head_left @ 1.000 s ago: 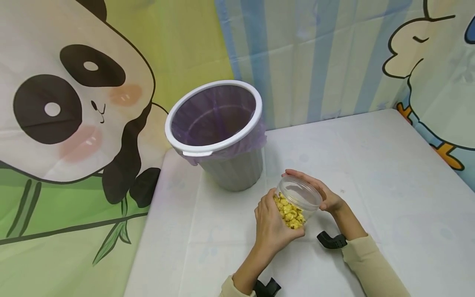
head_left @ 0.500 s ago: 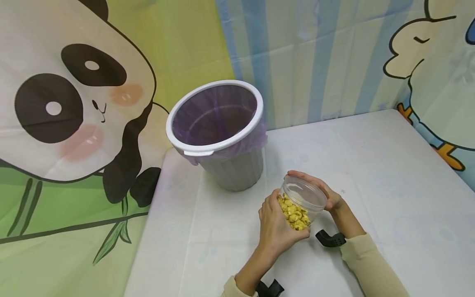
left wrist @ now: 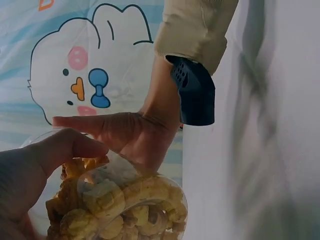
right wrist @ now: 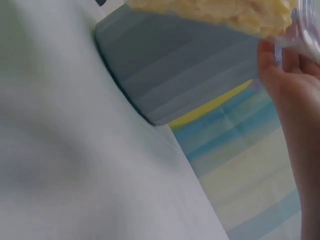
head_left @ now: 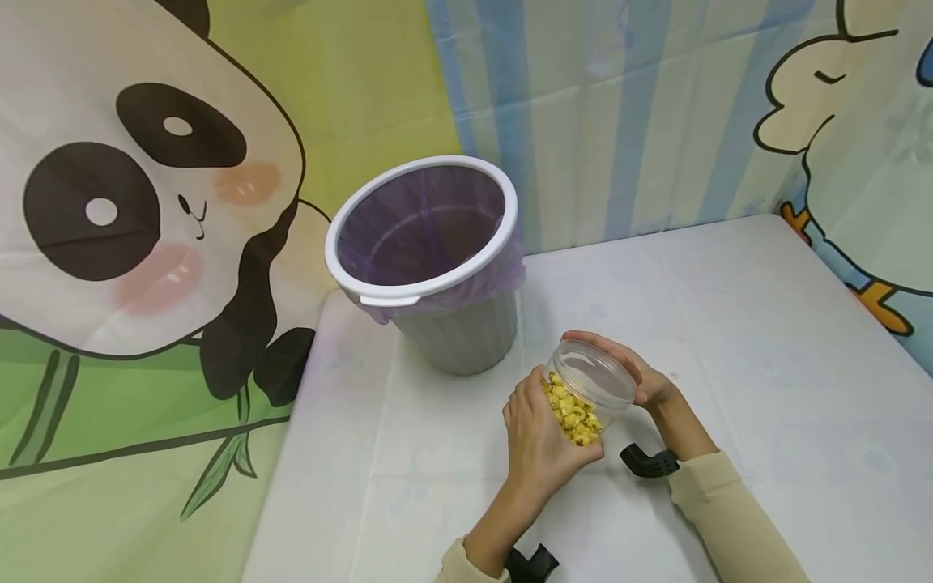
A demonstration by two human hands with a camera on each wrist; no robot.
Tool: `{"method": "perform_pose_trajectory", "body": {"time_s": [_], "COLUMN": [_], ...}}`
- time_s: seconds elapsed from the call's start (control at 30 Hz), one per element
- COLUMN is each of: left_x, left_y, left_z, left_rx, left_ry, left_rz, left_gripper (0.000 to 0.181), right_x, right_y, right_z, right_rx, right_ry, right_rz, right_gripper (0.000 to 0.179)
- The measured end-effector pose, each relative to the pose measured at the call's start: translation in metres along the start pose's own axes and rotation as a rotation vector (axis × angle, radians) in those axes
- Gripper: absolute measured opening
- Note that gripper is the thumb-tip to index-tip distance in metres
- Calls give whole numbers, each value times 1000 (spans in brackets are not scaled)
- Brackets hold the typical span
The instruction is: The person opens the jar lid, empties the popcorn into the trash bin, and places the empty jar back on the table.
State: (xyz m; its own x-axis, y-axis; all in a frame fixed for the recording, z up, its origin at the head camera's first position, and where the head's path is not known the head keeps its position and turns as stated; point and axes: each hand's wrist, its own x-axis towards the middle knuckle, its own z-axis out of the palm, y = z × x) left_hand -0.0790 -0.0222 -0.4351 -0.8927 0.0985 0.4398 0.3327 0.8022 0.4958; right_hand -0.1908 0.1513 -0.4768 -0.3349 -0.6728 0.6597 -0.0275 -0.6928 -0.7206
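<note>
A clear plastic jar (head_left: 583,397) partly filled with yellow popcorn (head_left: 571,413) is held tilted above the table. My left hand (head_left: 539,437) grips its body, thumb at the near lower side and fingers round the left. At the upper end, my right hand (head_left: 634,372) holds the clear lid (head_left: 596,374), fingers along the far edge and thumb at the right. In the left wrist view, popcorn (left wrist: 120,215) shows through the wall below my left thumb. The right wrist view has only part of the popcorn (right wrist: 225,15), beside my right hand (right wrist: 295,85).
A grey trash bin (head_left: 466,332) with a white rim and purple liner stands on the white-covered table (head_left: 700,324), left of and beyond the jar. Printed cartoon curtains (head_left: 641,121) hang behind and at both sides. Black wrist mounts (head_left: 649,461) sit at both cuffs.
The hands and jar have shifted slightly right and down, then back up and left a little. Both hands keep their hold on the jar and lid. The bin has not moved.
</note>
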Motion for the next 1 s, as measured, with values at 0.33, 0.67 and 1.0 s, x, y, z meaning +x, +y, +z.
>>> {"method": "perform_pose_trajectory", "body": {"time_s": [0.33, 0.67, 1.0], "left_x": [-1, 0, -4], "left_y": [0, -4, -1], "left_z": [-2, -3, -8], "left_rx": [-39, -5, -148], "left_ry": [-36, 8, -187], "left_rz": [46, 6, -57], "left_gripper": [108, 106, 109], "right_x": [2, -2, 0], "right_y": [-4, 4, 7], "right_z": [-12, -9, -19], "right_rx": [-12, 14, 42], "right_ry": [-174, -55, -264], "right_rz": [-8, 14, -65], "right_gripper": [112, 104, 111]}}
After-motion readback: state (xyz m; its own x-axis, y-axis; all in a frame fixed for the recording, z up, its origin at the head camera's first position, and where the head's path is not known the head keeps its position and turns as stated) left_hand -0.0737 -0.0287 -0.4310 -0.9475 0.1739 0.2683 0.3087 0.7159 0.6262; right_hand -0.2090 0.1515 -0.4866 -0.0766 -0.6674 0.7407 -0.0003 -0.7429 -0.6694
